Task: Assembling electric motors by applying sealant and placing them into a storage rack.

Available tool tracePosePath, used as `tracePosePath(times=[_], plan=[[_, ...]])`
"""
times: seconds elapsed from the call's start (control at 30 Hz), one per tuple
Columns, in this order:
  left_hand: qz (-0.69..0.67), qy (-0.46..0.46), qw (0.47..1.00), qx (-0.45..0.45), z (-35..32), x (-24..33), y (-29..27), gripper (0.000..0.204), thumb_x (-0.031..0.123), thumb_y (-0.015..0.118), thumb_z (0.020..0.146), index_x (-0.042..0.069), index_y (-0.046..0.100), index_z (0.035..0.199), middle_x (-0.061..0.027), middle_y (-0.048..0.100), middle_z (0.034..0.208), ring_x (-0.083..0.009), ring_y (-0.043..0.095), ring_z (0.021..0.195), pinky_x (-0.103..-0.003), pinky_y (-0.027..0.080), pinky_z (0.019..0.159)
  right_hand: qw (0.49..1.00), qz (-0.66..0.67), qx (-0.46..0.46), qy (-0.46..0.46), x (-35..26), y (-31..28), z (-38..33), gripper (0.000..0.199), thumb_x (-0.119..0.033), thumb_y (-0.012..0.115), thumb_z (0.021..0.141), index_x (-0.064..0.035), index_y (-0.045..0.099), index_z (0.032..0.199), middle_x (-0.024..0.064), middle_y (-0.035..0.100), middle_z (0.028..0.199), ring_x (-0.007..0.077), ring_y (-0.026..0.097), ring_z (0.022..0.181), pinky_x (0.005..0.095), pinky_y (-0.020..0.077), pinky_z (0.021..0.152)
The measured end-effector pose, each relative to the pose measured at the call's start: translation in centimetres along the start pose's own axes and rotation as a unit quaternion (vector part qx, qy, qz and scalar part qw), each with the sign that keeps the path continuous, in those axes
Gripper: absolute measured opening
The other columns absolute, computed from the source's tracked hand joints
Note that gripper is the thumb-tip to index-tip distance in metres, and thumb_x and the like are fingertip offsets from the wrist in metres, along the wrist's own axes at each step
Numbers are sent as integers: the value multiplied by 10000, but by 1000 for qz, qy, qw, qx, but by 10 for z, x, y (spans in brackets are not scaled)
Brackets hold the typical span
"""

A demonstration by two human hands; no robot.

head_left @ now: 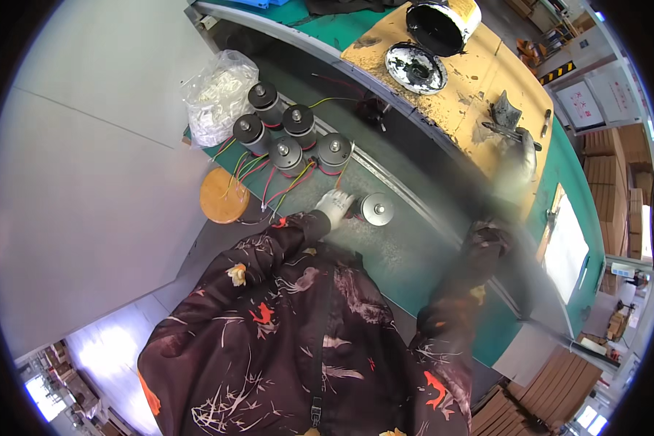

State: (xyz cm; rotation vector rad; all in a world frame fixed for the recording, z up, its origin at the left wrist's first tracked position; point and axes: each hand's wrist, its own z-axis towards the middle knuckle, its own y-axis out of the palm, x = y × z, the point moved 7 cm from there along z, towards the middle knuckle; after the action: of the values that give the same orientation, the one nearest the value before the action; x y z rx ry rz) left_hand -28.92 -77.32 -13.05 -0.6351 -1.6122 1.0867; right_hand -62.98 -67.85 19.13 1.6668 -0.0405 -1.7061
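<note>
My left hand (336, 206), in a white glove, is closed at the left side of a single round motor (377, 209) with a silver top and a short shaft. Its fingertips are partly hidden there. Reaching far right, my gloved right hand (519, 163) is blurred, its fingers around a slim dark tool (503, 131) above a wooden board. Beside that tool lies a black-smeared, flat scraper-like piece (505, 109). Several dark-topped motors (286, 154) stand grouped beyond my left hand, with red, yellow and green wires trailing from them.
A clear bag of small white parts (218, 94) sits behind the motors. The board (479, 80) carries a tipped, black-coated can (443, 27), its smeared lid (416, 67) and a dark pen (546, 122). A metal rail (392, 178) runs between both work areas. A round wooden stool (224, 195) stands left.
</note>
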Motion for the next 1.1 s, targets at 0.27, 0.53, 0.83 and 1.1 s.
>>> tracePosePath(times=[0.27, 0.53, 0.83, 1.1], plan=[[-205, -150, 949, -188, -39, -48, 48, 372, 320, 683, 771, 0, 702, 959, -216, 693, 885, -382, 671, 888, -491, 506, 783, 963, -241, -17, -122, -33, 121, -16, 224, -197, 717, 906, 9, 666, 976, 50, 651, 739, 99, 587, 605, 234, 449, 555], [-51, -265, 948, -168, -102, -116, 40, 326, 313, 594, 832, 82, 713, 1027, -215, 695, 1014, -378, 672, 954, -475, 531, 850, 847, -482, -144, -170, 9, 182, 15, 226, -250, 743, 872, -31, 700, 907, 58, 695, 724, 106, 622, 640, 272, 498, 635], [-80, -392, 913, -80, -135, -133, 10, 276, 302, 592, 843, 106, 698, 1005, -188, 705, 981, -372, 670, 959, -468, 528, 842, 903, -378, -84, -185, -22, 154, -62, 163, -115, 773, 845, -9, 693, 939, 26, 688, 804, 60, 591, 700, 202, 473, 650], [-94, -413, 901, -92, -135, -139, 14, 295, 333, 603, 841, 113, 695, 1015, -191, 703, 999, -368, 666, 981, -465, 527, 843, 871, -491, -4, -26, 77, 10, -176, 151, -127, 769, 854, -24, 664, 889, -66, 542, 665, 14, 426, 577, 187, 365, 527]])
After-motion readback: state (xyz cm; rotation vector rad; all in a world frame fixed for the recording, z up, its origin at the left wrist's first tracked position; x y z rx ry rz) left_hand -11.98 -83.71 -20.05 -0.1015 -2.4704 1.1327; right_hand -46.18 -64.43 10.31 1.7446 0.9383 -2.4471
